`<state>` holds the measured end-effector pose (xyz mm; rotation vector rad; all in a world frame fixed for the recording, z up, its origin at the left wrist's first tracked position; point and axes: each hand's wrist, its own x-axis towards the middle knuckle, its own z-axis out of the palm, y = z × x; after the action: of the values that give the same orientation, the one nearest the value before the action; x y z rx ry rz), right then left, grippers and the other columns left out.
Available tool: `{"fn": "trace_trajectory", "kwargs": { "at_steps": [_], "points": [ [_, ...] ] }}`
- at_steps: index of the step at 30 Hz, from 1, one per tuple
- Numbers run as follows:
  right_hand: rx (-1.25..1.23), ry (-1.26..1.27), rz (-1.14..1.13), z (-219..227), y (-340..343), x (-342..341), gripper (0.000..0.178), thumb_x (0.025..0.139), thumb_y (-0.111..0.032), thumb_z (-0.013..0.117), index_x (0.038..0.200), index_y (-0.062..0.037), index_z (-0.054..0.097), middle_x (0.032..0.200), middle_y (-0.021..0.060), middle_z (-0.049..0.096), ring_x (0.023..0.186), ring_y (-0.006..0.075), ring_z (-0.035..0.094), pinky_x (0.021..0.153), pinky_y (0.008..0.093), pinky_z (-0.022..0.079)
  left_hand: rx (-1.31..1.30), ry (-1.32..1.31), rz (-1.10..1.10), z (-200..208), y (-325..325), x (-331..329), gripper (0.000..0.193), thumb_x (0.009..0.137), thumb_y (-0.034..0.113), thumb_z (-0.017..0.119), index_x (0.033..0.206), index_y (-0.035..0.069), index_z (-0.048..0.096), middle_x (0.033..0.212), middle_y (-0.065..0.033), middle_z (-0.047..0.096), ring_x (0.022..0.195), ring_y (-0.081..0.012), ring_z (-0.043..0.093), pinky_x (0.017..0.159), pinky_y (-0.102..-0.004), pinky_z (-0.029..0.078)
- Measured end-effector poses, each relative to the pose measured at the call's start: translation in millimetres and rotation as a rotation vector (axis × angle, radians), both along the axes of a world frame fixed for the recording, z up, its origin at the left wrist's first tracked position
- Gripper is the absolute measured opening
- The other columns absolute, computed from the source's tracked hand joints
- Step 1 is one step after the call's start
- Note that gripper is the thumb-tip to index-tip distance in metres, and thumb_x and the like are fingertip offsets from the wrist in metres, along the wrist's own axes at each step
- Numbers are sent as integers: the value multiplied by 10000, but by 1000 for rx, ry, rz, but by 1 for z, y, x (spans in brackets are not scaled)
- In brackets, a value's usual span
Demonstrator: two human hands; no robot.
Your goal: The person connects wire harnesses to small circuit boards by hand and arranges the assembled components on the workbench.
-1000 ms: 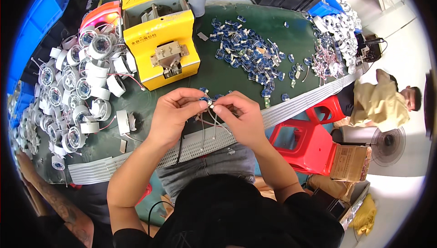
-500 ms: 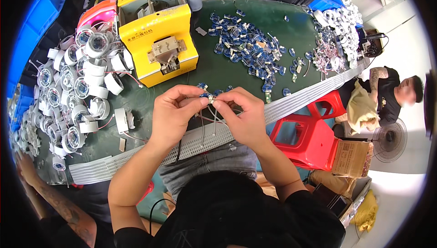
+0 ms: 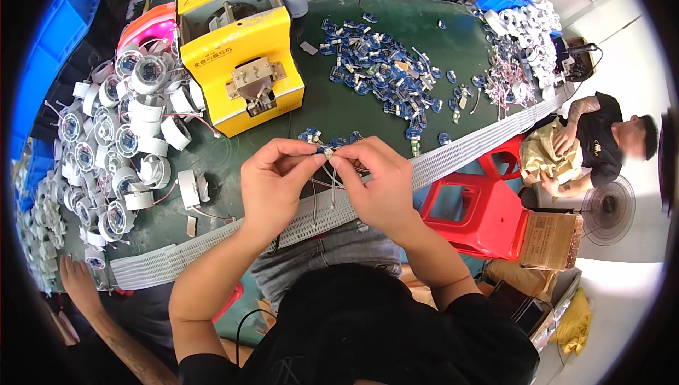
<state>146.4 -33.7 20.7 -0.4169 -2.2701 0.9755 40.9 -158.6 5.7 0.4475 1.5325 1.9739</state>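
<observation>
In front of me both hands meet over the near part of the green table. Thumb and forefinger of my left hand (image 3: 277,176) are closed on a small blue circuit board (image 3: 322,150), mostly covered by the fingertips. My right hand (image 3: 376,178) pinches a small white connector (image 3: 329,152) against the board's edge; whether it is seated cannot be made out. Thin white and pinkish wires (image 3: 334,187) hang down between the hands. Just beyond the fingertips lie a few loose blue boards (image 3: 310,135).
A yellow machine (image 3: 244,63) stands beyond my left hand, beside piled white round housings (image 3: 145,127). Blue boards (image 3: 385,67) are heaped farther back. A perforated white strip (image 3: 460,155) runs along the table edge. Red stools (image 3: 470,215) stand right; another person's arm (image 3: 106,321) reaches in left.
My hands stay together at the board with hardly any shift. At the lower left, the other person's hand has moved to the table edge. The person at right has shifted their arms.
</observation>
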Motion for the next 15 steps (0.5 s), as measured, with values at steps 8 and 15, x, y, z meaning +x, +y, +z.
{"fn": "trace_trajectory", "kwargs": {
  "at_steps": [8, 15],
  "points": [
    [-95, 78, 271, -2, 25, 2, 101, 790, -3, 754, 873, 6, 697, 838, 106, 685, 704, 189, 672, 618, 284, 528, 42, 74, -66, -5, -3, 2, 129, 830, -104, 708, 896, -11, 648, 939, -101, 709, 833, -108, 669, 759, -237, 551],
    [-147, 106, 333, 5, 35, 5, 98, 774, -14, 773, 850, -4, 713, 837, 99, 696, 710, 188, 673, 620, 286, 524, 177, 70, -129, -6, -3, 1, 136, 838, -133, 679, 888, -17, 628, 974, -147, 710, 864, -155, 691, 794, -270, 575]
  ]
}}
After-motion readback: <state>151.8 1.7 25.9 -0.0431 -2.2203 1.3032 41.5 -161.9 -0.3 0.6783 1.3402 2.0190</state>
